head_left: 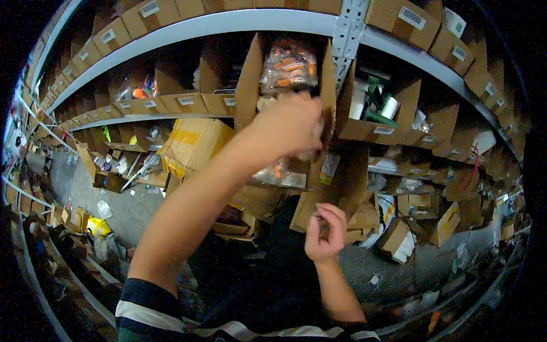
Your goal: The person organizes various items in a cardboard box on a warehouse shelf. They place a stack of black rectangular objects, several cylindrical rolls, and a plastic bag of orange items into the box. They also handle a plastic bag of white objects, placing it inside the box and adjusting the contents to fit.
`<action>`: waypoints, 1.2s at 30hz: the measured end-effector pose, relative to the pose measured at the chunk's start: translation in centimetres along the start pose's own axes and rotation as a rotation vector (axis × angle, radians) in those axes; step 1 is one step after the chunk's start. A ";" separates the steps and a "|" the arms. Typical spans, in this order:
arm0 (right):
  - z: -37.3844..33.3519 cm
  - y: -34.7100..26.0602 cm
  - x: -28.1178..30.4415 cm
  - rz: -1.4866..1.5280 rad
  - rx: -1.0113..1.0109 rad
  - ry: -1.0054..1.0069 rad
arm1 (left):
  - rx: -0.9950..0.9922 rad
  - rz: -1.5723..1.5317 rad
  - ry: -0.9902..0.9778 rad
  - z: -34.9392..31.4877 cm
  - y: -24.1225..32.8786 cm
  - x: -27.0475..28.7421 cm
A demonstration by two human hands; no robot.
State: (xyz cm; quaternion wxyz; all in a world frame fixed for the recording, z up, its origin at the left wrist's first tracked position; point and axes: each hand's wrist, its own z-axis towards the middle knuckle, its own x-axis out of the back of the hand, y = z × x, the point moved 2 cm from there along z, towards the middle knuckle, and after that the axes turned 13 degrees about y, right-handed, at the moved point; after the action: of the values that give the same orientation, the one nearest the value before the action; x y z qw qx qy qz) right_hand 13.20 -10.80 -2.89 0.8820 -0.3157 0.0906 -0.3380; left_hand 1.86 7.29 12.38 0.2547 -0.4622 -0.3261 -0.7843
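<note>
Clear packets w/ orange bits [289, 69] stacked in a deep open cardboard box [248, 85], mid-shelf, dead ahead; pile sits toward the back of the box, more clear wrap and orange showing lower down, near its front edge

L hand [293, 122] inside that box, just below/in front of the stack, back of hand up, fingers bent down; blurred, can't tell if it's clamped on a packet or only touching. L forearm crosses the view diagonally from lower left, dark sleeve w/ pale stripe [149, 316] at the elbow end

R hand [326, 235] lower, well apart from L, outside the box; fingers curled in toward thumb, can't tell if anything's pinched btwn them. Nearest to it: brown open carton [348, 176], just behind/above, below shelf level

R of the packet box, past the perforated metal upright [346, 40]: another box w/ green items [373, 94] + white cylinder [390, 107]. L side, lower: battered carton w/ yellow tape [191, 142], tilted, near L forearm. Further L, a row of labelled bins [185, 102], one w/ an orange item [138, 93]

Overhead: pale curved-looking shelf beam [228, 24], more labelled boxes [149, 20] above it. Below: grey floor [364, 275], yellow bag [98, 227] far L, loose cartons and white scraps lower R
</note>
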 end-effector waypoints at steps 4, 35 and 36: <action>2.9 -2.6 -3.2 -0.178 -0.039 -0.281 | -0.232 -0.037 0.400 0.0 -0.7 4.1; 5.0 -1.5 -7.7 -0.373 0.099 -0.336 | -0.093 0.339 -0.428 2.2 -5.1 -2.9; 5.1 -1.4 -7.8 -0.382 0.089 -0.350 | -0.113 0.303 -0.395 2.3 -5.1 -2.5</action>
State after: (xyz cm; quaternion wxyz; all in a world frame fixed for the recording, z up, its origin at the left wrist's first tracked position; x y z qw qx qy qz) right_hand 8.44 -3.98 1.54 0.8175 -0.3417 -0.1396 -0.4420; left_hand 0.69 12.65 9.54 0.2746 -0.6635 -0.2521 -0.6487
